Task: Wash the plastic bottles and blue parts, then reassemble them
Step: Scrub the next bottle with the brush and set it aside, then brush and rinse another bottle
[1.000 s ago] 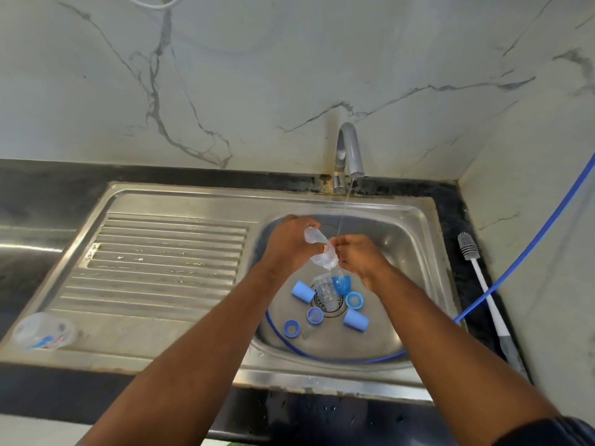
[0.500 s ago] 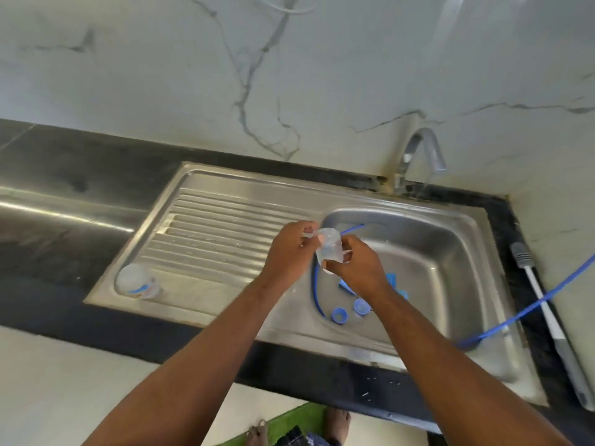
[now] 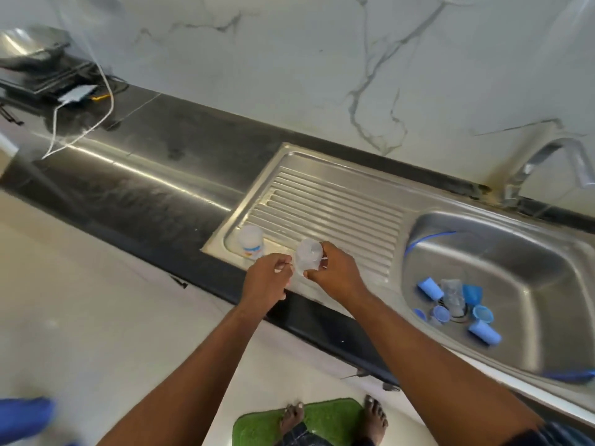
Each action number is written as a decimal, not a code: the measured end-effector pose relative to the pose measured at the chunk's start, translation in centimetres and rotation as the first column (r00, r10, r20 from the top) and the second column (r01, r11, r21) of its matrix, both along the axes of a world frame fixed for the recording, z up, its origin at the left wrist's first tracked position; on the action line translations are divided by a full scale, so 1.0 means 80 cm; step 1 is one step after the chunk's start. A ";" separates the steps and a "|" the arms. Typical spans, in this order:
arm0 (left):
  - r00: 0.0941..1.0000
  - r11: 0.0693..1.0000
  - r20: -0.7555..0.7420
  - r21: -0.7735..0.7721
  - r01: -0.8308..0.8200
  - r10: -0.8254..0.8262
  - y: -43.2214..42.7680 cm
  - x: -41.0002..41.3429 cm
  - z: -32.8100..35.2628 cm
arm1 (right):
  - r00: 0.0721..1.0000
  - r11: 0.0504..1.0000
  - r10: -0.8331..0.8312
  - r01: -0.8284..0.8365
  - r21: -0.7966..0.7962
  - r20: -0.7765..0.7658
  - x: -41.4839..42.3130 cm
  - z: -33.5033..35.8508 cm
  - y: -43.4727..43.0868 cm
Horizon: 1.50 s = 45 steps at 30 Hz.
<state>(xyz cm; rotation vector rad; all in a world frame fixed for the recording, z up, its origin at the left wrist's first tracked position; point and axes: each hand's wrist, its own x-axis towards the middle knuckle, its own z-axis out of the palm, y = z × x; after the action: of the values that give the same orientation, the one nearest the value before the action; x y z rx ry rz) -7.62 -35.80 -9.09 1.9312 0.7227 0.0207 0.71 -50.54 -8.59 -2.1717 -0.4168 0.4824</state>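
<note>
- Both hands meet over the near edge of the drainboard point(image 3: 338, 201). What is each doing?
- Left hand point(image 3: 265, 280): fingers curled, tips at the left side of the clear bottle point(image 3: 308, 257). Whether it grips or only steadies, I cannot tell. Right hand point(image 3: 336, 275): fingers and thumb wrapped round that bottle from the right, one round end turned up toward the camera.
- What sits to the left of them?
- A labelled bottle point(image 3: 251, 241) stands at the near left corner of the drainboard, close to the held one but apart from it.
- So this one goes beside it?
- That is my guess. Set it down on the ribs so water can run toward the basin point(image 3: 531, 268). Leave a gap so it doesn't knock the labelled bottle over. Wet plastic is light and slippery, so let go only once the rim sits flat.
- And further right?
- Low in the basin lie several blue parts point(image 3: 429, 288), cups and rings, with another clear piece point(image 3: 452, 294) among them. A blue hose point(image 3: 428, 236) curves along the basin's far left wall. The tap point(image 3: 547, 162) stands at the far right. With those pieces loose in the basin, I'd say reassembly is some way off.
</note>
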 end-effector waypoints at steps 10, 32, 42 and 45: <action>0.997 0.999 -0.060 0.025 -0.038 0.040 0.003 -0.017 -0.022 | 1.000 0.998 -0.005 0.005 -0.064 0.001 -0.006 -0.018 0.022; 0.943 0.947 -0.090 0.007 0.321 -0.319 -0.213 0.086 -0.010 | 0.951 0.939 -0.310 0.306 -0.156 -0.002 0.039 -0.006 -0.195; 0.895 0.913 -0.192 -0.016 0.408 -0.404 -0.366 0.210 -0.038 | 0.935 0.815 -0.347 0.263 -0.517 -0.070 0.159 -0.105 -0.421; 0.911 0.929 -0.184 -0.096 0.358 -0.370 -0.382 0.228 -0.047 | 0.957 0.768 -0.284 0.187 -0.613 -0.063 0.194 -0.138 -0.432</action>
<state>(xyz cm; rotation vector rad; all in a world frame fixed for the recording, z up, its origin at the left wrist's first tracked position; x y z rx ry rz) 10.61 -66.39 -12.84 1.9998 0.4731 -0.4276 16.26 -85.06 -19.63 -2.7274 0.1324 0.7031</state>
